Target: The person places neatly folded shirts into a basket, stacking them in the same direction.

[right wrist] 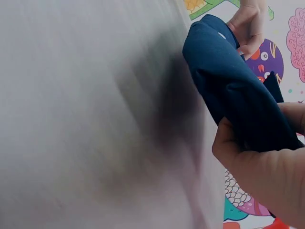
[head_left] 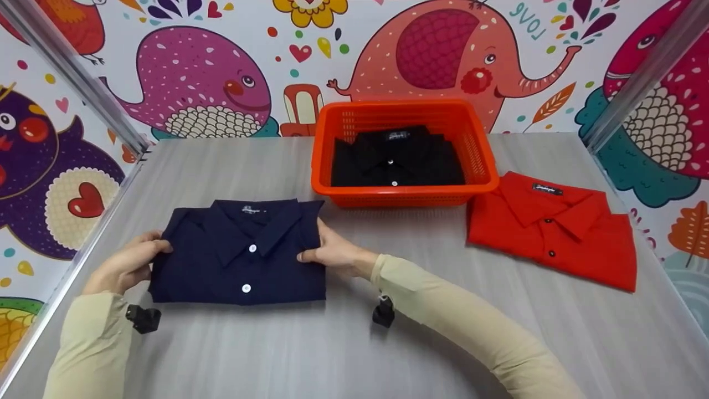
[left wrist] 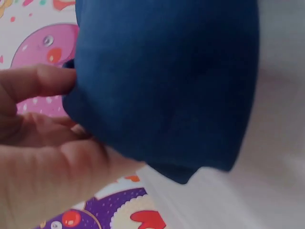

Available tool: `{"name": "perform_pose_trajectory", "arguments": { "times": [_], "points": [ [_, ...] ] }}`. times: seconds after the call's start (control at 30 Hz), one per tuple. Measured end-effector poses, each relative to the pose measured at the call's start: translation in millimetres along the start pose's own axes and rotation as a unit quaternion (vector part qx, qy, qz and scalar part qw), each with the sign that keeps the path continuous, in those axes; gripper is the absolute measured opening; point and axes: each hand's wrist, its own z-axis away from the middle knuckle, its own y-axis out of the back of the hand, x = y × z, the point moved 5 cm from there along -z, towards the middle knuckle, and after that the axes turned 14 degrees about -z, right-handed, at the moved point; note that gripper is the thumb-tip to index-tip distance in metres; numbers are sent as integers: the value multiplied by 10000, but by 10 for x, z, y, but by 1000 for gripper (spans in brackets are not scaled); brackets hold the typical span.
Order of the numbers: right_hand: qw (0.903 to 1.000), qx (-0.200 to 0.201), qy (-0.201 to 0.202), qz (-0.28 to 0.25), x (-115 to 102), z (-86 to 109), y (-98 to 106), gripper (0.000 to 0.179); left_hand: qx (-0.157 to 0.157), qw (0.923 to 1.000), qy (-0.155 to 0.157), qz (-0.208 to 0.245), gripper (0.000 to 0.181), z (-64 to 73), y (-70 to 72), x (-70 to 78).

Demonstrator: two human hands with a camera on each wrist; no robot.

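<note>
A folded navy blue shirt (head_left: 199, 260) with a collar and white buttons is held up between both hands at the left of the head view. My left hand (head_left: 124, 263) pinches its left side, thumb on top and fingers at the edge. On the other side my right hand (head_left: 338, 252) grips the right edge, its thumb over the front. In the right wrist view the shirt (right wrist: 228, 81) is seen edge-on above the table, with a shadow beneath it. The left wrist view shows the underside of the shirt (left wrist: 167, 86) beside the left fingers.
An orange plastic basket (head_left: 407, 197) stands at the back with a folded black shirt (head_left: 399, 158) inside. To its right a folded red shirt (head_left: 554, 230) lies on the grey table (head_left: 310, 354). Cartoon-printed panels (head_left: 310, 61) enclose the back and sides.
</note>
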Motion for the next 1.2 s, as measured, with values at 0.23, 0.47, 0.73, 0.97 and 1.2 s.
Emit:
{"name": "perform_pose_trajectory", "arguments": {
  "times": [0.23, 0.47, 0.73, 0.97, 1.2],
  "points": [
    [9960, -341, 364, 741, -120, 73, -81, 101, -144, 9995, -156, 217, 45, 56, 87, 2],
    [9803, -406, 908, 1708, -343, 200, -88, 99, -177, 9962, -611, 587, 29, 65, 95, 184],
    [9674, -356, 1240, 2178, -631, 283, 56, 99, -268, 9814, -1461, 1214, 30, 57, 75, 510],
    [9642, -250, 1509, 2164, -820, 357, 301, 99, -153, 9784, -1771, 1050, 28, -25, -36, 798],
    [9634, 39, 1500, 2220, -896, 483, 571, 100, -101, 9811, -1852, 544, 24, -66, -226, 976]
  ]
}}
